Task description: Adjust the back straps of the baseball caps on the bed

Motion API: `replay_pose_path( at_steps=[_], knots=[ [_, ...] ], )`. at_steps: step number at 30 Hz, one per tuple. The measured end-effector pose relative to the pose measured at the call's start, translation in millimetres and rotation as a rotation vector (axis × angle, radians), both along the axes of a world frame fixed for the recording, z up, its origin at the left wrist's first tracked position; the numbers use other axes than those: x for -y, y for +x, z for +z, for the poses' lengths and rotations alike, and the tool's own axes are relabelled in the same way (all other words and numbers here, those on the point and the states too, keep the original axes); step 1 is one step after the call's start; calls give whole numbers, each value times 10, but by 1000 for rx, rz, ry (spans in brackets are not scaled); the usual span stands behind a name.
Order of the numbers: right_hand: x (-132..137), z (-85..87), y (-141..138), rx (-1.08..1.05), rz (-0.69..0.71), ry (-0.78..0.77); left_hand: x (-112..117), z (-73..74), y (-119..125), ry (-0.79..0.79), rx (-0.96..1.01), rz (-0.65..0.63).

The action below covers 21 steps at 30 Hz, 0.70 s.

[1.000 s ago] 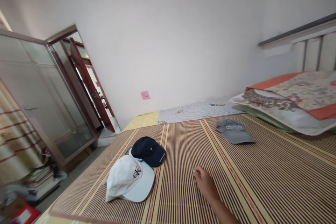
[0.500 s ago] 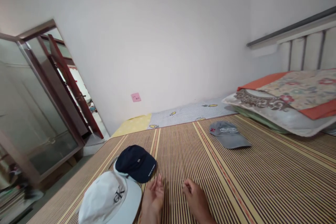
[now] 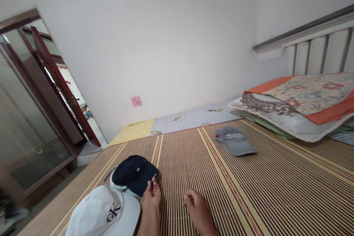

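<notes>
My left hand (image 3: pixel 151 196) is palm up at the brim of a navy blue cap (image 3: pixel 134 173), its fingers apart and slightly bent. The fingertips overlap the brim's front edge; a firm hold on it does not show. My right hand (image 3: pixel 197 206) hovers over or rests on the striped mat, fingers curled in, with nothing visible in them. A white cap (image 3: pixel 95 210) with black letters lies nearest me on the left. Part of a pale cap (image 3: pixel 114 180) shows under the navy one. A grey cap (image 3: pixel 235 142) lies farther off to the right.
The striped mat (image 3: pixel 182 162) covers the bed. Stacked pillows (image 3: pixel 304 103) sit at the right by a railed headboard (image 3: pixel 316 55). Behind the bed stands a white wall (image 3: pixel 171 44) with a pink note (image 3: pixel 136 101). A doorway with a brown door (image 3: pixel 65 84) is at the left.
My left hand has moved forward to the navy cap's brim. My right hand stays curled in about the same place. The view has shifted slightly to the right.
</notes>
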State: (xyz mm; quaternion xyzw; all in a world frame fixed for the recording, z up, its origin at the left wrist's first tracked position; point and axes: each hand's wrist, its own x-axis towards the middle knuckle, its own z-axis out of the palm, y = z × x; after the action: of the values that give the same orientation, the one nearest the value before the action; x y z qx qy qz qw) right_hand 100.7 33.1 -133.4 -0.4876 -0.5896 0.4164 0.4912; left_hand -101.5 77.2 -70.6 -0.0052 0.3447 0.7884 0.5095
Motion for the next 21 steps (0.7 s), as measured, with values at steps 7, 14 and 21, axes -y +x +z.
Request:
replay_pose_path(
  at_steps=[7,14,21],
  knots=[
    [7,140,4,-230,60,-143,323,264,327,-29,-18,112],
    [25,412,142,-500,32,-201,691,264,952,115,-61,-65],
    [-130,670,790,-931,22,-331,651,-25,1434,209,-69,-299]
  ],
)
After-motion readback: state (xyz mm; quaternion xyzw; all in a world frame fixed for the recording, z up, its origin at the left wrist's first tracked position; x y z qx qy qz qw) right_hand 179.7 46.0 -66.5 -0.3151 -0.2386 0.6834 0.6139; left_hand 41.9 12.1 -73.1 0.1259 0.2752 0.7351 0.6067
